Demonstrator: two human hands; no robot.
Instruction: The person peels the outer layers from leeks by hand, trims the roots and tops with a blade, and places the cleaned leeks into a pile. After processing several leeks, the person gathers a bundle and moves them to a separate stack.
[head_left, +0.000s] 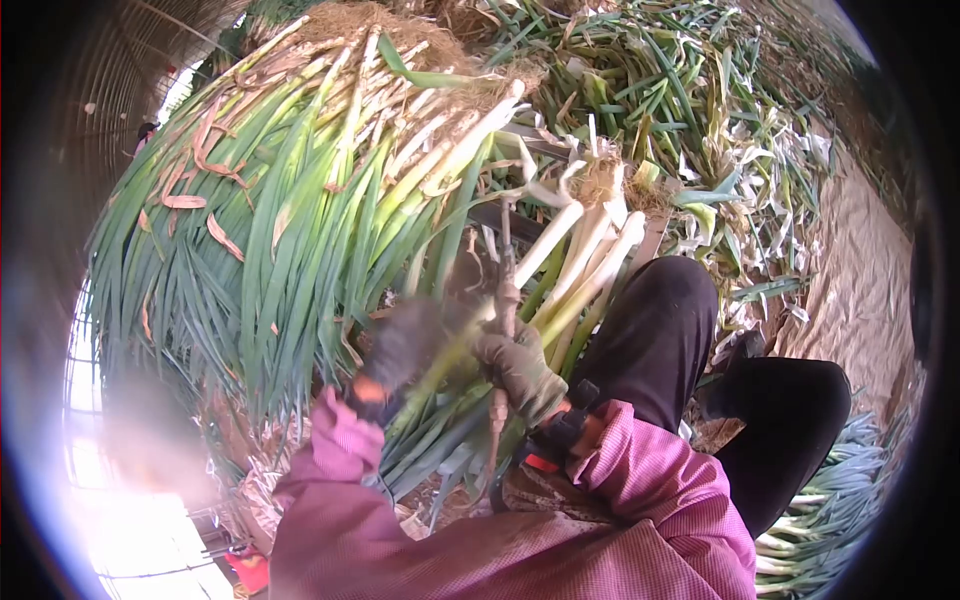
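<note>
My left hand, in a dark glove, is smeared by motion, so its fingers cannot be made out. It is at the right edge of the big pile of leeks, close to a blurred pale-green stalk. My right hand, in a grey-green glove, is closed where it crosses a thin brown jointed rod that stands roughly upright in front of me. Beside my right knee, several cleaned leeks with white stems and roots lie together, roots pointing away from me.
Stripped leaves and peelings are heaped at the back right. Brown sheeting covers the ground on the right, with more leeks at lower right. My bent knee is close beside my right hand. Something red lies at lower left.
</note>
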